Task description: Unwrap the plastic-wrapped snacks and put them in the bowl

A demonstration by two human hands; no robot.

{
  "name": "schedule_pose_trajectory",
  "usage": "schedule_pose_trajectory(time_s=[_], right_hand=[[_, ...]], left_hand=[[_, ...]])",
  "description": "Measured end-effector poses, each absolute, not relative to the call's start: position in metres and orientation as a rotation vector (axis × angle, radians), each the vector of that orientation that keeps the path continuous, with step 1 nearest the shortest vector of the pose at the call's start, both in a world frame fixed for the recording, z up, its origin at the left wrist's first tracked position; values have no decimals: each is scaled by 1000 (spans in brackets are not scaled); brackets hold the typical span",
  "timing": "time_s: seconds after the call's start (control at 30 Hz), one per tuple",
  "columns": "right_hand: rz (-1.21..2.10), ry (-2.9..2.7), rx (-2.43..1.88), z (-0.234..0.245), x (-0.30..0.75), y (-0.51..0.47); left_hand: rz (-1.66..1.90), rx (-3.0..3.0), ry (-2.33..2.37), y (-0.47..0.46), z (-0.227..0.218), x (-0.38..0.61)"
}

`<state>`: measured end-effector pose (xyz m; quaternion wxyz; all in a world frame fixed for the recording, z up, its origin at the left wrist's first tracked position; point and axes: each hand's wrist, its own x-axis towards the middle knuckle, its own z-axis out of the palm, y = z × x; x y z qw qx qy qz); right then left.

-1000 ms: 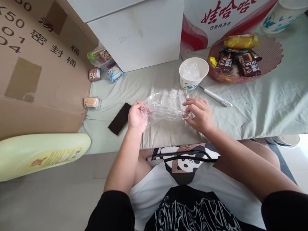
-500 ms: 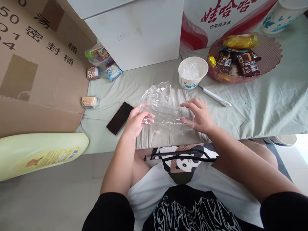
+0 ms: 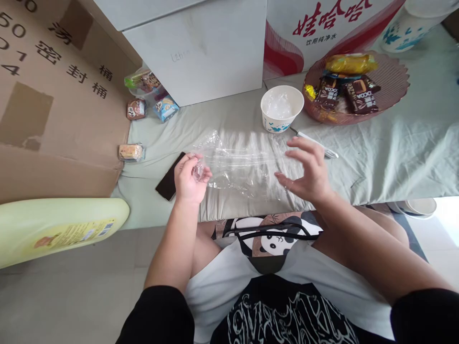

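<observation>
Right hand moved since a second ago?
Yes: the right hand has shifted rightward relative to the paper cup, and in the view it now covers part of the white pen-like tool.

plastic (image 3: 236, 168) right of phone (image 3: 168, 181), before cup (image 3: 273, 122)

Left hand (image 3: 190, 179) displaced toward 9 o'clock, extending the plastic film (image 3: 238, 167); right hand (image 3: 304, 168) displaced toward 3 o'clock, partly overlapping the white-handled tool (image 3: 330, 154).
</observation>
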<state>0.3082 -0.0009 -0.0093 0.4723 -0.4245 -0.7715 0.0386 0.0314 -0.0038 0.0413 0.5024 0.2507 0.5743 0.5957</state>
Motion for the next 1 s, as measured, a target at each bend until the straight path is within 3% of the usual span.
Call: schedule_pose_trajectory(time_s=[0.13,0.23,0.37,0.53,0.67,0.83,1.0], right_hand=[[90,-2126,-760,-11,309,-12],[269,-2136,-735,-4,314,-18],[539,-2030,-690,6,321,-20],[688,-2043,-797,7,318,-21],[723,-1917,-1179,0,316,-21],[848,-1585,-1415,-5,310,-16],[944,-1406,-1442,-7,311,-10]], left_hand=[[1315,653,1453,-14,43,33],[1410,734,1581,-23,42,15],[1511,1282,1580,-36,38,-9],[441,2106,1393,-50,32,5],[185,2278,1308,-60,25,26],[279,2277,1195,-66,14,42],[861,1787,1310,-52,8,36]])
